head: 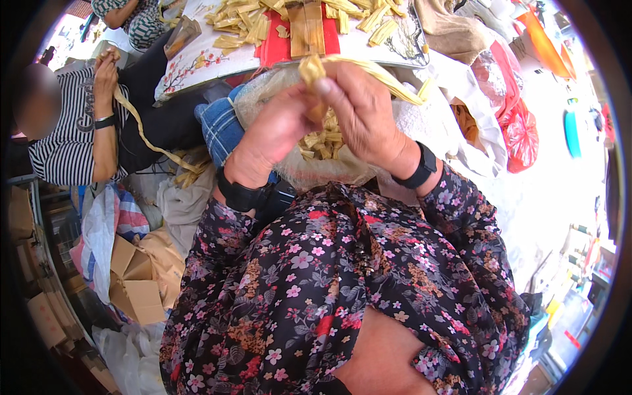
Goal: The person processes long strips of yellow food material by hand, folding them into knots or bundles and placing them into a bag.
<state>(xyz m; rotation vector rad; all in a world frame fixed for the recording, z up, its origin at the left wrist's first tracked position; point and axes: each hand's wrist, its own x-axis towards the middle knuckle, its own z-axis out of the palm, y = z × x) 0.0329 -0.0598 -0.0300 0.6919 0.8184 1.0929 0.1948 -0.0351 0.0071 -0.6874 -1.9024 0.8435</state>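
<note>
In front of my chest, my left hand (289, 121) and my right hand (360, 106) meet on a small folded bundle of yellow plant-like strip (312, 70). The fingers of both hands pinch it from either side. A long yellow strip (390, 81) runs from the bundle behind my right hand and bends at its far end. Below the hands, an open woven sack (326, 173) holds many short folded yellow pieces (323, 140). The fingertips of my left hand are partly blurred.
Beyond the sack, a low table (212, 74) bears yellow pieces, red cloth and a wooden board (306, 29). A co-worker (84, 118) at the left holds a long strip. Cardboard boxes (136, 281) stand lower left; a red plastic bag (521, 136) lies right.
</note>
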